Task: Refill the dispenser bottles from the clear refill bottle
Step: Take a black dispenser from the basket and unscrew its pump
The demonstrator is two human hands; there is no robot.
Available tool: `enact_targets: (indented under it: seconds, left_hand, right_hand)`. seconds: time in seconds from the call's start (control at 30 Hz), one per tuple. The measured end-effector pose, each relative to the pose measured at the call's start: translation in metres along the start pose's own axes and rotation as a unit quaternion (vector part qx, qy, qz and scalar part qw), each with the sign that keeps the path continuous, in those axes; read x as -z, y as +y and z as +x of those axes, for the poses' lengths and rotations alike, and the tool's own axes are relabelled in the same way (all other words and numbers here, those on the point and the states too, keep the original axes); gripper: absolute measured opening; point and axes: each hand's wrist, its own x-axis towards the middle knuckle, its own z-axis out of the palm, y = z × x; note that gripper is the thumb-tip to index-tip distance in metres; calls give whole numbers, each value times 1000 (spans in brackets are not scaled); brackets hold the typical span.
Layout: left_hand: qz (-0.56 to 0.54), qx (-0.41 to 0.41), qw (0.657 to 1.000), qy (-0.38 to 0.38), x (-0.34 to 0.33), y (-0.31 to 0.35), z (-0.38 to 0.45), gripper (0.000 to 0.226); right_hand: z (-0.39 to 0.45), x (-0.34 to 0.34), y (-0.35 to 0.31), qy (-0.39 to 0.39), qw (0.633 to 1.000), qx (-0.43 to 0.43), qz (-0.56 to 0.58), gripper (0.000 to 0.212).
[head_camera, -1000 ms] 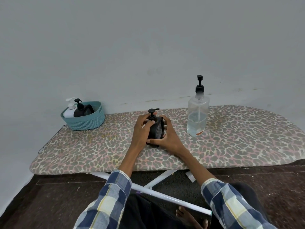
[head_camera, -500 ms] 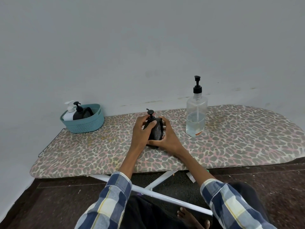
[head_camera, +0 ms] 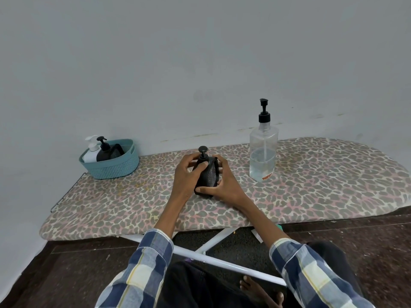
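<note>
both my hands clamped on the black dispenser bottle [head_camera: 207, 175] at mid-board.
since a second ago its pump head has turned from sideways to face me. my left hand [head_camera: 186, 174] grips the collar at 9 o'clock, my right hand [head_camera: 222, 183] wraps the dark ribbed body at 3 o'clock; the clear refill bottle [head_camera: 263, 152], about half full, stands upright at 2 o'clock.

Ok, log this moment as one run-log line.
left hand: grips pump collar | right hand: holds black dispenser bottle | clear refill bottle: upright, capped, untouched | basket: two more bottles
</note>
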Motion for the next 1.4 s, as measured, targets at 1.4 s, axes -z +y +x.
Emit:
enact_targets:
  seconds: [1.4]
  left_hand:
    - [-9, 221, 956, 190, 69, 8, 42, 49]
  right_hand:
    - [-2, 1, -7, -5, 1000, -5, -11, 113]
